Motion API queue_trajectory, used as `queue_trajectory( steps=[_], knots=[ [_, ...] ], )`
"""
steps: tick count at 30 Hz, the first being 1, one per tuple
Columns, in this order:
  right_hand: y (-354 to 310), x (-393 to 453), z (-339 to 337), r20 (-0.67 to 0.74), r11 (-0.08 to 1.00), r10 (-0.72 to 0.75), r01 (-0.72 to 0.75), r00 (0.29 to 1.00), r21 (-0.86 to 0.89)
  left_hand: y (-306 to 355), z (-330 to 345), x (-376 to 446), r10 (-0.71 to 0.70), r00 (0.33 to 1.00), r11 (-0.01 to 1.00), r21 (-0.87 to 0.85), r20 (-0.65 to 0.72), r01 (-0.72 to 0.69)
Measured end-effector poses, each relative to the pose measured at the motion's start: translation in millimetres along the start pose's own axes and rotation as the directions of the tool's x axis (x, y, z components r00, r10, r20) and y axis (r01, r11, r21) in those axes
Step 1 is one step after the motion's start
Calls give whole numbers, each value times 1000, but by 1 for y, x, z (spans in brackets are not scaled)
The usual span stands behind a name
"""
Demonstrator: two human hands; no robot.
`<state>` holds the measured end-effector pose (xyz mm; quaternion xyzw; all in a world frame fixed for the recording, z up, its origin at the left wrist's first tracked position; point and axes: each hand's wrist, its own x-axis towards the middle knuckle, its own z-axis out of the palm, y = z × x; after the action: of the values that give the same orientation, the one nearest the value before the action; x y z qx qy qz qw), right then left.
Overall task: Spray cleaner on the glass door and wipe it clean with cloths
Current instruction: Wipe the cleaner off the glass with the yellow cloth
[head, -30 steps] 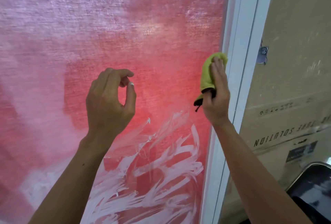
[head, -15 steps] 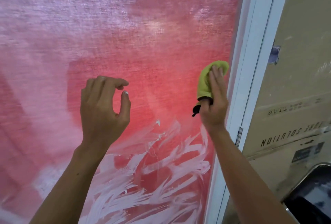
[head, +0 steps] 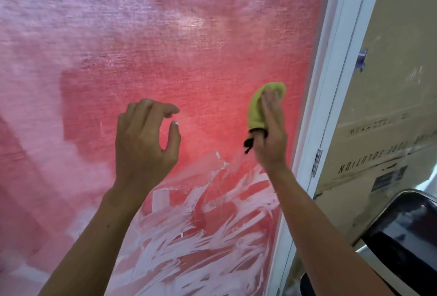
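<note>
Right hand (head: 272, 139) has the green cloth (head: 259, 109) pressed flat against the glass door (head: 189, 47). The fingers are stretched out straight over the cloth with the palm behind it, so it's more of a flat press than a fist. A black edge of the cloth (head: 249, 143) pokes out below the thumb side. The cloth is bunched into a longish wad that runs up and down, with its rounded top end pointing up the door just past the fingertips.

Left hand (head: 142, 144) isn't holding anything. The fingers are loosely curled in a C shape with a clear gap between thumb and forefinger. I can't tell whether it's actually touching the glass or hovering just off it.

The cloth sits near the door's right edge, just beside the white frame (head: 331, 83) but not on it, so there's little room left that way. A small metal hinge (head: 316, 162) sits on the frame lower down, below the level of the hand. There's loads of open glass to the left and above. Red fabric shows through the glass, hazy pink towards the top left corner. Below both hands the glass has white smeary streaks (head: 189, 236) running all the way to the bottom edge of the shot. The patch right around the cloth looks clear.

Right of the frame there's a tan cardboard panel (head: 390, 106) with mirrored printing, and something dark and shiny (head: 406, 236) in the bottom right corner.
</note>
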<state>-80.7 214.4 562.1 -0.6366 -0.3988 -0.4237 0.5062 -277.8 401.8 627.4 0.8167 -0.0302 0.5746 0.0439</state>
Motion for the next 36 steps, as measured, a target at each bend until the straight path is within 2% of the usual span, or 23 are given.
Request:
queue_trajectory(
  steps=[2, 4, 6, 8, 10, 11, 13, 15, 17, 18, 20, 21, 22, 24, 25, 26, 27, 28, 30, 31, 32, 34, 36],
  knots=[
    [-6, 5, 4, -110, 994, 109, -108, 988, 17, -3, -5, -4, -8, 1000, 1000, 13, 3, 8],
    [-21, -10, 22, -47, 996, 86, -86, 995, 17, -4, -8, -7, -24, 1000, 999, 23, 11, 24],
    [-33, -38, 38, 169, 989, -148, 147, 974, 17, -3, -7, -10, -45, 999, 999, 31, 30, 44],
    [-33, -57, 40, 369, 919, -377, 394, 849, 33, 0, -5, -11, -52, 997, 997, 57, 58, 49],
    [-23, -52, 33, 436, 854, -479, 519, 762, 33, 1, -2, -13, -53, 995, 994, 100, 81, 45],
    [-17, -46, 29, 438, 850, -477, 527, 762, 7, 1, -1, -14, -56, 995, 992, 122, 86, 45],
    [-6, -30, 17, 343, 916, -358, 399, 868, -52, 1, 0, -16, -62, 994, 986, 159, 91, 47],
    [4, -12, -1, 142, 988, -137, 147, 980, -56, 1, 1, -17, -62, 994, 980, 195, 94, 43],
    [8, -3, -7, -7, 999, 3, -4, 1000, -37, 3, 2, -17, -56, 994, 974, 222, 90, 35],
    [5, -3, -2, -36, 999, 14, -16, 999, -42, 3, 2, -17, -55, 995, 972, 232, 82, 35],
    [-7, -12, 16, 25, 998, -58, 59, 998, -38, 6, 3, -16, -67, 996, 967, 250, 60, 50],
    [-15, -19, 25, 111, 987, -158, 160, 981, -16, 7, 4, -15, -78, 996, 963, 261, 47, 63],
    [-21, -28, 31, 215, 958, -284, 288, 934, 13, 9, 5, -14, -88, 995, 959, 274, 37, 75],
    [-24, -42, 34, 402, 855, -489, 516, 774, 48, 13, 8, -15, -98, 995, 951, 298, 23, 87],
    [-21, -42, 32, 447, 805, -547, 591, 708, 49, 15, 9, -16, -101, 995, 946, 310, 17, 91],
    [-17, -38, 28, 463, 779, -570, 625, 678, 43, 16, 9, -17, -108, 994, 943, 318, 13, 98],
    [-12, -32, 23, 451, 786, -563, 617, 693, 35, 18, 10, -17, -117, 993, 940, 323, 9, 108],
    [-8, -25, 19, 409, 826, -522, 563, 749, 23, 19, 10, -17, -128, 992, 938, 325, 7, 118],
    [2, -9, 4, 235, 941, -330, 339, 914, 5, 22, 11, -18, -154, 988, 936, 322, 9, 143],
    [7, -2, -2, 135, 978, -206, 207, 969, 3, 23, 11, -18, -167, 986, 935, 320, 14, 154],
    [10, 2, -5, 56, 994, -107, 107, 993, 1, 25, 11, -18, -177, 984, 934, 318, 20, 161],
    [5, 0, 2, -7, 999, -45, 44, 999, -8, 28, 10, -18, -183, 983, 932, 323, 30, 164],
    [-7, -12, 15, 95, 987, -158, 158, 983, 3, 28, 9, -18, -187, 982, 926, 338, 30, 167]
  ],
)
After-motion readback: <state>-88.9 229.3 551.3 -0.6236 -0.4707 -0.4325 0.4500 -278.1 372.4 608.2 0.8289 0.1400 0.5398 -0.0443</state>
